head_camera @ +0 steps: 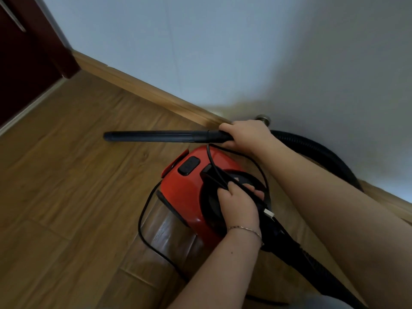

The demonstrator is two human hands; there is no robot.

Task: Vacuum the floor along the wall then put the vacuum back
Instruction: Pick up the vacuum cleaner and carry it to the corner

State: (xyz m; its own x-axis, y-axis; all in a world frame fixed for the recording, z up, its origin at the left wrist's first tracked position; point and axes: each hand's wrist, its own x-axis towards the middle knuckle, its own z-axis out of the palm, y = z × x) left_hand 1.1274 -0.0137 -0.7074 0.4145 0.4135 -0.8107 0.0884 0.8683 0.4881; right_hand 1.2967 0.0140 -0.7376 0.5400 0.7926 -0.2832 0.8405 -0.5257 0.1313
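A small red vacuum [189,188] with a clear dust cup hangs just above the wooden floor [66,186]. My left hand [238,204] is closed around its black top handle, with the black power cord [142,219] caught in the same grip. My right hand [247,132] grips the near end of the black suction tube [156,136], which points left along the wall, its tip low over the floor. A black ribbed hose [316,146] loops from the tube behind my right arm toward the vacuum's rear.
A pale wall [223,52] with a wooden skirting board [145,88] runs diagonally from upper left to right. A dark red door [26,63] stands at the upper left. A metal door stop [263,119] sits at the wall behind my right hand.
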